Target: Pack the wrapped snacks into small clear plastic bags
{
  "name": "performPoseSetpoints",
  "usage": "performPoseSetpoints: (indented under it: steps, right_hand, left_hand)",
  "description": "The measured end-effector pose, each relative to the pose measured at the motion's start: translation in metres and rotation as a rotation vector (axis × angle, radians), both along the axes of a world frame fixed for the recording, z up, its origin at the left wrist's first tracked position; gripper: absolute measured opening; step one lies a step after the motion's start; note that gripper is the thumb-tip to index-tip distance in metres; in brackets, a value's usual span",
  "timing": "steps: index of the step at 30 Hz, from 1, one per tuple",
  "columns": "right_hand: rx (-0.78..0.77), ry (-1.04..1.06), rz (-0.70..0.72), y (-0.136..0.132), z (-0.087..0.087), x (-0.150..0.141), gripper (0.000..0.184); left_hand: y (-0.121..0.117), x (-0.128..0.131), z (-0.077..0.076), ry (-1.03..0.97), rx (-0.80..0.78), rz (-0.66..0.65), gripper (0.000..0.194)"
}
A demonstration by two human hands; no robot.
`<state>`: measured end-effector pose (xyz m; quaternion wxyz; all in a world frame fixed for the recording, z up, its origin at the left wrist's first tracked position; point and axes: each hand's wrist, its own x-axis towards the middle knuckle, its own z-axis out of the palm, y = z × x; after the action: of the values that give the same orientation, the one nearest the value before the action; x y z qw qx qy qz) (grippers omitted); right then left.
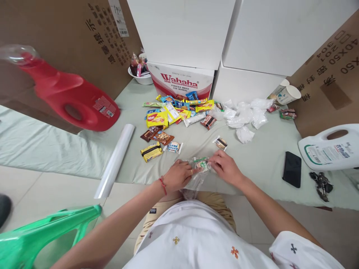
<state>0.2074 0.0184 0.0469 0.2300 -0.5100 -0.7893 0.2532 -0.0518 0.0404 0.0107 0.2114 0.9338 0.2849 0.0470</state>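
At the table's front edge, my left hand (178,175), with a red string bracelet at the wrist, is closed on a clear plastic bag (194,182). Its index finger lies across a small green-and-white snack packet (201,163) that appears to be inside the bag. From the other side, my right hand (226,167) pinches the bag near the packet's right end. Just beyond it lies a small wrapped biscuit (220,142). To the left are a blue-and-white biscuit packet (173,147), a yellow packet (151,151) and brown cookie packets (162,137).
A snack heap (176,112) lies before a Wahaha carton (182,82), beside crumpled clear bags (246,114). Right are a phone (292,169), keys (321,185) and white detergent bottle (332,147). Left are a plastic roll (115,160), red jug (75,97) and green stool (50,228).
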Motion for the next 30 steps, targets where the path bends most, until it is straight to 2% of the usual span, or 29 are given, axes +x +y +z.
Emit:
performPoseSetpoints:
  steps: [2,4,6,7,9,11,13,14,15,17,20,22,23,24,25,26,27,29,30]
  right_hand:
    - [-0.148,-0.092,-0.038,0.027,-0.001,-0.011,0.016]
    - [-0.243,-0.207,-0.074,0.043,-0.006,-0.022,0.016]
    - [-0.274,-0.283,-0.125,0.049,-0.011,-0.029,0.017]
    - [-0.274,-0.303,-0.141,0.049,-0.012,-0.032,0.018]
    - [-0.276,-0.318,-0.150,0.046,-0.014,-0.034,0.018]
    - [-0.285,-0.321,-0.149,0.042,-0.015,-0.035,0.017]
    - [-0.286,-0.320,-0.143,0.041,-0.014,-0.036,0.016]
    - [-0.284,-0.316,-0.140,0.041,-0.014,-0.036,0.015]
    - [-0.284,-0.309,-0.135,0.041,-0.014,-0.036,0.014]
    - [-0.294,-0.279,-0.124,0.041,-0.014,-0.033,0.014]
    - [-0.326,-0.170,-0.111,0.040,-0.017,-0.027,0.016]
    - [-0.350,-0.081,-0.119,0.039,-0.021,-0.023,0.017]
    - [-0.360,-0.042,-0.127,0.038,-0.024,-0.022,0.017]
    - [-0.366,-0.011,-0.134,0.038,-0.026,-0.022,0.017]
    - [-0.369,0.013,-0.140,0.037,-0.028,-0.022,0.017]
    - [-0.368,0.031,-0.144,0.037,-0.030,-0.022,0.018]
    - [-0.366,0.046,-0.144,0.038,-0.032,-0.022,0.019]
    - [-0.373,0.069,-0.119,0.041,-0.033,-0.019,0.020]
    - [-0.387,0.080,-0.097,0.044,-0.033,-0.015,0.020]
  left_hand:
    - [0.007,-0.001,0.002,-0.060,-0.085,0.018,0.045]
    - [0.013,-0.010,0.003,-0.173,-0.236,0.083,0.045]
    - [0.012,-0.026,0.003,-0.327,-0.366,0.242,0.047]
    - [0.008,-0.035,0.003,-0.406,-0.378,0.337,0.048]
    - [-0.008,-0.046,0.004,-0.530,-0.250,0.469,0.052]
    - [-0.031,-0.046,0.003,-0.576,-0.051,0.417,0.065]
    - [-0.051,-0.035,0.000,-0.499,0.088,0.367,0.078]
    - [-0.057,-0.027,-0.003,-0.470,0.146,0.395,0.075]
    - [-0.058,-0.020,-0.006,-0.451,0.170,0.457,0.062]
    - [-0.047,-0.013,-0.013,-0.440,0.150,0.703,0.031]
    - [-0.012,-0.022,-0.016,-0.393,0.062,1.175,0.022]
    - [0.004,-0.034,-0.010,-0.330,0.166,1.309,0.019]
    - [0.007,-0.037,-0.006,-0.327,0.265,1.320,0.020]
    - [0.006,-0.038,0.000,-0.346,0.368,1.280,0.021]
    - [0.002,-0.036,0.006,-0.379,0.442,1.180,0.023]
    - [-0.004,-0.030,0.011,-0.410,0.472,1.027,0.026]
    - [-0.010,-0.021,0.015,-0.422,0.446,0.817,0.029]
    - [-0.019,0.000,0.018,-0.338,0.288,0.376,0.039]
    - [-0.021,0.010,0.016,-0.274,0.220,0.265,0.044]
